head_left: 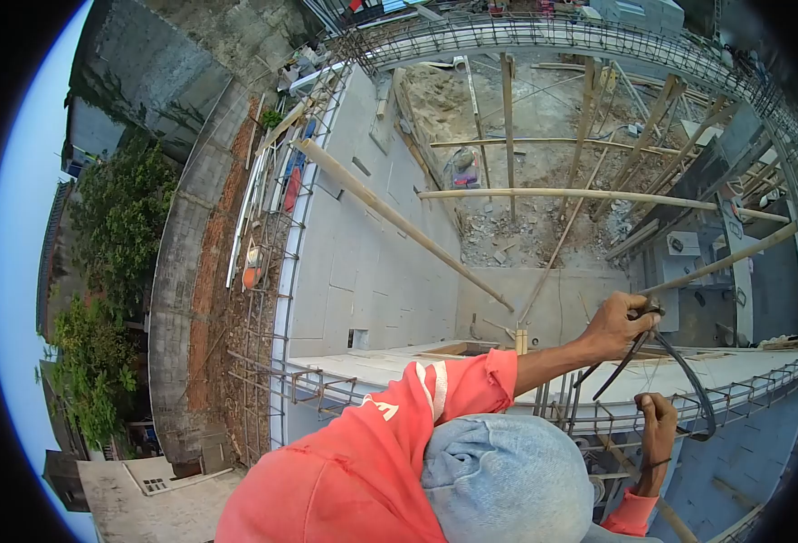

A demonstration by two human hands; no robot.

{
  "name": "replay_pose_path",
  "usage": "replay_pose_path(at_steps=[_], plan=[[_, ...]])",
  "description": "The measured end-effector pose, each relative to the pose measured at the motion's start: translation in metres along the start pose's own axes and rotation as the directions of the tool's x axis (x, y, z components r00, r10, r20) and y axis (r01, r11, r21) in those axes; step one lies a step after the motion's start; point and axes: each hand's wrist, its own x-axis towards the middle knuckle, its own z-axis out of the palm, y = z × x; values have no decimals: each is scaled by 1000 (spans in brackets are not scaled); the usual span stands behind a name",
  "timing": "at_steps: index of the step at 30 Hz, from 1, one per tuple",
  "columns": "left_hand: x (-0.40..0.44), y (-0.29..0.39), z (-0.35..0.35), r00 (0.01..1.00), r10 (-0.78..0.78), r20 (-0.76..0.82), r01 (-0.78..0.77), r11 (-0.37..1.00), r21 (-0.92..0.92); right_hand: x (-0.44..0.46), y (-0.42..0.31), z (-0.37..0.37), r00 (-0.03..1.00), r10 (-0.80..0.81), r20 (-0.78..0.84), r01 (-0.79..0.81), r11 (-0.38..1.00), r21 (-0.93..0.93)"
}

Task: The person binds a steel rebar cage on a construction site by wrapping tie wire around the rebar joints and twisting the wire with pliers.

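Note:
My left hand (618, 326), at the end of a red sleeve, is closed around a dark bundle of bendable black strands (691, 376) that loop down to the right. What else lies inside that grip is too small to tell. Below it, my right hand (658, 423) has its fingers bent and pressed together beside the lower part of the loop; what they hold, if anything, is hidden. A dark band circles the right wrist. Both hands are over a rebar cage (589, 418) along the wall top. Faded blue cloth (508, 480) covers a rounded shape between the arms.
A leaning wooden pole (399, 222) and a horizontal pole (580, 193) cross the rubble-strewn space below. A grey block wall (354, 281) stands left, with more rebar (292, 244) on its top. Upright timber props (509, 136) stand farther back. An orange-and-white object (252, 269) lies outside the wall.

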Motion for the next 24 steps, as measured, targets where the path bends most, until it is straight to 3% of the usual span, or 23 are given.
replay_pose_path(at_steps=[1, 3, 4, 5, 7, 9, 11, 13, 15, 17, 20, 21, 23, 24], plan=[[-3, 7, 0, 1000, -15, -14, 17, 985, 174, -2, -9, -1, 1000, 4, -1, -4, 1000, 5], [-9, 2, 6, 995, 25, -94, -3, 973, 231, -2, -48, 4, 913, 4, -409, 46, 993, 112], [-12, 0, 9, 994, 61, -86, -32, 953, 300, 2, -66, 0, 902, 18, -431, 65, 982, 179], [-15, -3, 11, 993, 96, -73, -63, 928, 366, 8, -73, 1, 901, 24, -433, 60, 982, 180], [-20, -9, 20, 994, 108, -28, -89, 920, 381, 17, -81, 0, 958, 49, -282, 3, 984, 181], [-25, -7, 31, 988, 156, -11, -148, 956, 253, 29, -66, 14, 986, 42, -164, 10, 954, 300], [-30, -6, 33, 991, 125, 49, -133, 964, 229, 34, -61, 34, 970, 78, -228, 65, 828, 556], [-31, -11, 36, 973, 228, 16, -218, 904, 368, 31, -41, 42, 956, 54, -288, 105, 853, 511], [-28, -24, 36, 982, 187, 24, -187, 945, 269, 25, -63, 45, 920, 63, -388, 118, 897, 426], [-23, -21, 24, 995, -42, 88, 3, 919, 395, 23, -65, 42, 910, 79, -407, 80, 930, 359], [-19, -26, 23, 992, -47, 117, 0, 931, 366, 22, -66, 39, 931, 202, -303, -5, 839, 544], [-20, -24, 25, 996, -35, 80, 12, 963, 269, 21, -71, 38, 940, 242, -240, -43, 784, 619], [-21, -28, 26, 998, -37, 52, 28, 986, 165, 20, -75, 36, 940, 236, -248, -78, 852, 518], [-20, -34, 25, 997, -75, 25, 70, 988, 138, 20, -79, 40, 911, 235, -340, -49, 878, 475]])
